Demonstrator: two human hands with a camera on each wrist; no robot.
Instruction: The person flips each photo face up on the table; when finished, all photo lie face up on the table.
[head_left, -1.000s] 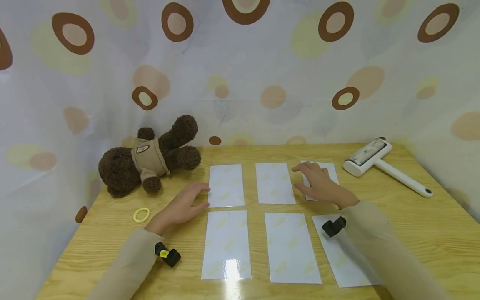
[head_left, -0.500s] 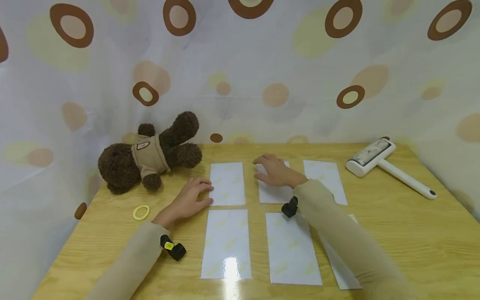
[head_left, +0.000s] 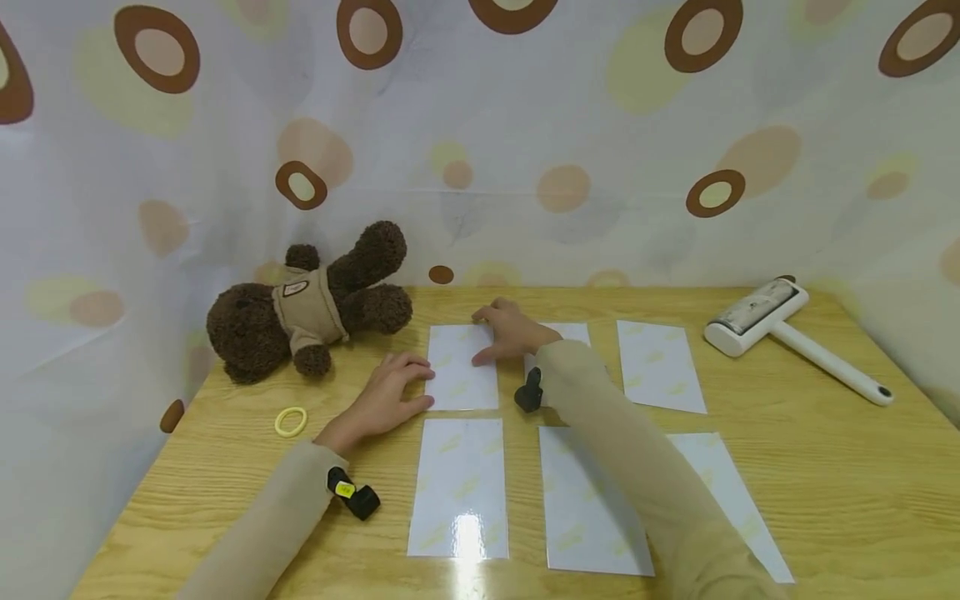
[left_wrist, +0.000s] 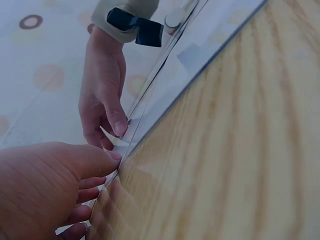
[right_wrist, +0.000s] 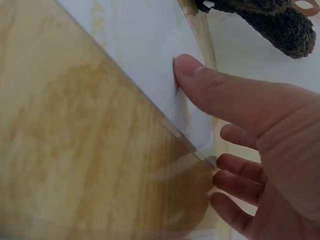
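A glossy white card with faint yellow marks (head_left: pixel 459 379) lies flat at the back left of a set laid out in rows. My left hand (head_left: pixel 385 396) rests by its left edge, fingertips and thumb touching or almost touching it. Over the same card's upper right part is my right hand (head_left: pixel 513 331), its thumb on or just above the white surface in the right wrist view. The fingers of both hands are loosely bent, and nothing is pinched between them. The back middle card (head_left: pixel 567 335) is partly hidden by my right sleeve.
More white cards lie on the wooden table, including the front left card (head_left: pixel 459 487) and back right card (head_left: pixel 660 367). A brown teddy bear (head_left: pixel 311 312) lies at the back left, near a yellow ring (head_left: pixel 291 422). A white lint roller (head_left: pixel 795 333) lies at the right.
My right hand has moved left, from the back right card across the middle one to the back left card. My left hand has stayed at that card's left edge. The cards look unmoved.
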